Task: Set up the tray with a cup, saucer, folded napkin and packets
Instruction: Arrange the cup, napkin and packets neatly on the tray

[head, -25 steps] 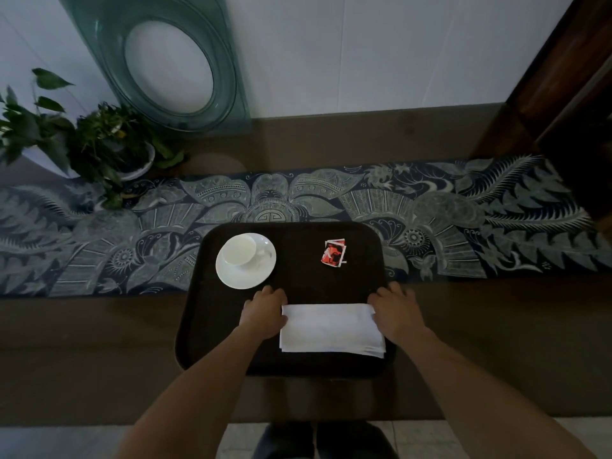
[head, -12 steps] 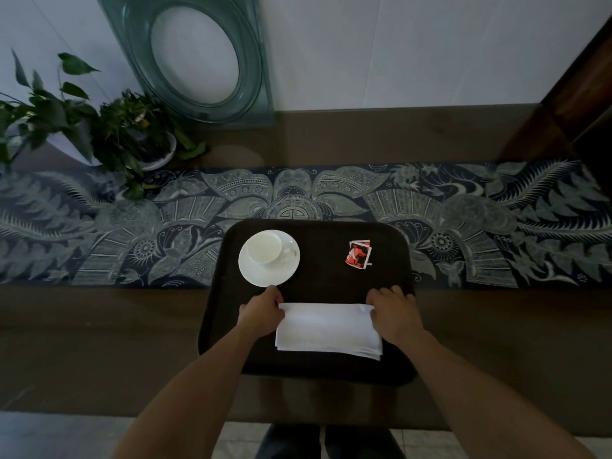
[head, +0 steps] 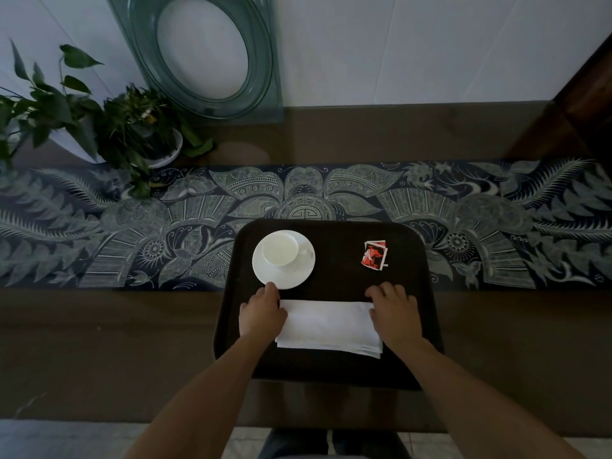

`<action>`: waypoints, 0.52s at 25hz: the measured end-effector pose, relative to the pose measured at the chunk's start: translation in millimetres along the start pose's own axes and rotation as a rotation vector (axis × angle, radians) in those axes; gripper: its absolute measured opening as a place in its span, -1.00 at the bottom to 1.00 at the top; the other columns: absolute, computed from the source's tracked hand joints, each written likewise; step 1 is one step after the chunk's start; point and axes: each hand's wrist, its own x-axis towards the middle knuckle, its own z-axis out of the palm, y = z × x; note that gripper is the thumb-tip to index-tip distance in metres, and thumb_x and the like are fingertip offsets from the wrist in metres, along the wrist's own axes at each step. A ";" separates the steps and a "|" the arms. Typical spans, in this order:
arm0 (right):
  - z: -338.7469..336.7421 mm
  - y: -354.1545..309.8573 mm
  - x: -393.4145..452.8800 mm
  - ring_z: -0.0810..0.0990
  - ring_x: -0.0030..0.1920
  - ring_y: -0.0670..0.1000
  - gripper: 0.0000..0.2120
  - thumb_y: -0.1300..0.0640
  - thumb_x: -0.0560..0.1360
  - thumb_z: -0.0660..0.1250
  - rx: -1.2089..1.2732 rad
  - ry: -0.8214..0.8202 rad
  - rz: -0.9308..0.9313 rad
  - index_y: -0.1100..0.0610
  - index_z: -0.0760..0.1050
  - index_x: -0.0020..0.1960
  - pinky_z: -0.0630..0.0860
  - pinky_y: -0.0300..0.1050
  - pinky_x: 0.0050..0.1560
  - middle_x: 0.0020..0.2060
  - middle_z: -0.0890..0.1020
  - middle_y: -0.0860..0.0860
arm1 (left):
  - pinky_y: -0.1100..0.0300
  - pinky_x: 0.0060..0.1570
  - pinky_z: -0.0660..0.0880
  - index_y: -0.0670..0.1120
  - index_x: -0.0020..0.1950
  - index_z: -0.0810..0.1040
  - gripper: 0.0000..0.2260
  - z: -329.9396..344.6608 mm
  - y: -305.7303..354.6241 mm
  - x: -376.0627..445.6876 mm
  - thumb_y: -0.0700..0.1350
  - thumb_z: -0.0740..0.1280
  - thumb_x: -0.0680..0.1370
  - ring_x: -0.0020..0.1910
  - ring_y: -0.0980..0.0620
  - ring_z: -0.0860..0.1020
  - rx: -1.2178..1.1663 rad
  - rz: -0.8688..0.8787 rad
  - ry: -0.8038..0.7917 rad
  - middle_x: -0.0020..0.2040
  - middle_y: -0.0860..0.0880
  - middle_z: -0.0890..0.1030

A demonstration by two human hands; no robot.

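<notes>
Dark brown rounded-rectangle plastic tray (head: 334,369) sits on the brown wooden surface (head: 99,342), far half overlapping the blue-and-pale patterned fabric runner (head: 132,226), near edge close to the surface's front edge. White folded cloth napkin (head: 328,324) lies flat in the tray's near half, long side across, near-right corner showing stacked layers slightly fanned. Left hand (head: 261,314) rests knuckles-up on the napkin's left short edge, fingers curled down onto the cloth; right hand (head: 394,314) likewise on the right short edge. Grip: both hands press down on the napkin ends, fingers bent; cannot tell whether any cloth is pinched.

White round ceramic saucer (head: 299,276) in the tray's far-left area, white ceramic cup (head: 280,251) upright on it, set toward the saucer's far-left. Left index tip just beside the saucer's near rim; touching or not, cannot tell. Red-and-white paper packets (head: 374,255) overlapping in the far-right area, well apart from the cup, near the right hand's fingertips but clear.

Open tray floor between saucer and packets, and a strip between napkin and near rim. Bare surface left and right of the tray. Green potted plants (head: 126,127) far left, teal glass oval dish (head: 202,54) leaning on the white wall (head: 414,44), both well apart from the tray.
</notes>
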 end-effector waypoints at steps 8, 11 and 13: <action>19.5 6.1 -48.3 0.34 0.35 0.00 -0.61 -0.15 0.58 0.18 -0.074 -0.131 -0.392 -0.10 0.34 0.37 0.26 -0.02 0.36 0.36 0.39 -0.05 | 0.05 0.08 0.42 0.06 0.18 0.53 -0.67 8.1 -44.2 -37.6 0.11 0.39 0.45 0.11 -0.01 0.49 0.257 0.591 -0.046 0.16 0.02 0.52; 21.8 9.9 -49.7 0.37 0.34 -0.01 -0.66 -0.04 0.60 0.19 -0.071 -0.104 -0.384 -0.08 0.38 0.36 0.29 -0.06 0.34 0.34 0.44 -0.05 | 0.06 0.01 0.43 0.02 0.13 0.57 -0.74 7.0 -50.6 -37.9 0.02 0.42 0.46 0.05 -0.05 0.52 0.264 0.582 -0.049 0.12 0.00 0.54; 22.0 9.4 -46.9 0.40 0.32 -0.02 -0.69 -0.02 0.60 0.21 -0.102 -0.105 -0.373 -0.08 0.40 0.34 0.31 -0.08 0.33 0.32 0.47 -0.06 | 0.12 -0.12 0.46 0.02 0.01 0.60 -0.78 4.2 -49.2 -36.1 -0.01 0.49 0.40 -0.07 -0.01 0.57 0.299 0.652 -0.015 0.00 0.02 0.59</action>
